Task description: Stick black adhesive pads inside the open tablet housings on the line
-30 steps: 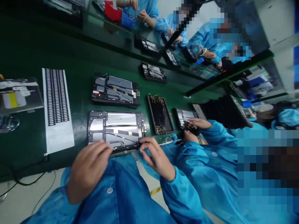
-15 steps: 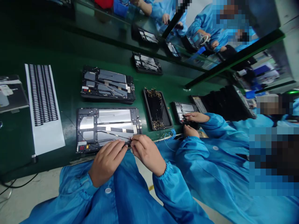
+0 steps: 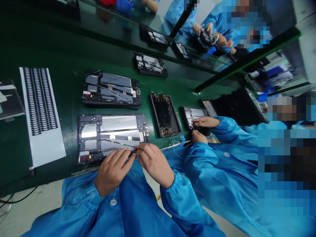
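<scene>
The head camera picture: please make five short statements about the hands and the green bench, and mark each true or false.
1. The left hand and right hand are close together at the near edge of the nearest device. True.
2. That device stands upright on one edge. False: it lies flat.
3. A black tray holds dark wires with gold-coloured ends. True.
4. The tray is left of the nearest device. False: it is on the right; on the left lies a white sheet with rows of black pieces.
5. A co-worker's hand is at another device. True.
</scene>
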Demonstrator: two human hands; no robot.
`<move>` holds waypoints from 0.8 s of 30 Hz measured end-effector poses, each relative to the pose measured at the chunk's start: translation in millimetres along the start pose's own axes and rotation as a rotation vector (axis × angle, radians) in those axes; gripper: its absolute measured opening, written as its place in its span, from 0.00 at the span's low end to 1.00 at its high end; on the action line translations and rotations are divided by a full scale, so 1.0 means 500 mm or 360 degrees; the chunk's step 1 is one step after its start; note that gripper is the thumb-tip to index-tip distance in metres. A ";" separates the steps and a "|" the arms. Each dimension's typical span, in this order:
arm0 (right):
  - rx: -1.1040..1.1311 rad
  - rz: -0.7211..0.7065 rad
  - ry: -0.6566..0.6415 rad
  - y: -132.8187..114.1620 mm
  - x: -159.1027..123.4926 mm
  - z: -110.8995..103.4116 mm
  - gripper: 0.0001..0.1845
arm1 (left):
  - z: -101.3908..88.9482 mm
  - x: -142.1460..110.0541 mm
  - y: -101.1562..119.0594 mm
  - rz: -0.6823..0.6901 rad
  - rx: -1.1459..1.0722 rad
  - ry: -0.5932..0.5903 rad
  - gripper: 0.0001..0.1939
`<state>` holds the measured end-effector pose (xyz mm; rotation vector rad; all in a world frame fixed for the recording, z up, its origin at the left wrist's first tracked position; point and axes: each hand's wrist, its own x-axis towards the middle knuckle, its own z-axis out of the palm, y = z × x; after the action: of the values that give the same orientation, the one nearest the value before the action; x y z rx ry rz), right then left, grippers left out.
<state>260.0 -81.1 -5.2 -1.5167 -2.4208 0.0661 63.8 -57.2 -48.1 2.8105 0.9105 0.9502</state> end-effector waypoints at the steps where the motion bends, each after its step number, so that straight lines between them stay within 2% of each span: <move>1: 0.0030 0.0008 -0.0002 0.001 -0.001 -0.001 0.06 | 0.000 0.000 0.000 0.0002 0.0009 -0.0002 0.14; 6: 0.0446 0.0179 0.0114 0.014 -0.022 -0.005 0.07 | 0.003 -0.002 0.002 -0.0028 -0.0014 -0.0022 0.15; 9: 0.0581 0.0257 0.0201 0.023 -0.034 0.001 0.09 | 0.005 0.010 0.007 -0.0132 -0.0084 0.0027 0.13; 15: 0.0566 0.0252 0.0161 0.028 -0.023 0.008 0.05 | 0.008 0.047 0.013 -0.0336 -0.0116 -0.0013 0.02; 24: 0.0411 0.0219 0.0074 0.032 -0.020 0.006 0.05 | 0.018 0.040 0.002 -0.0236 -0.0074 0.0019 0.06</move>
<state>277.3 -82.6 -13.4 -1.5431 -2.1707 0.3532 82.0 -45.8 -44.2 2.6578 1.0666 0.9563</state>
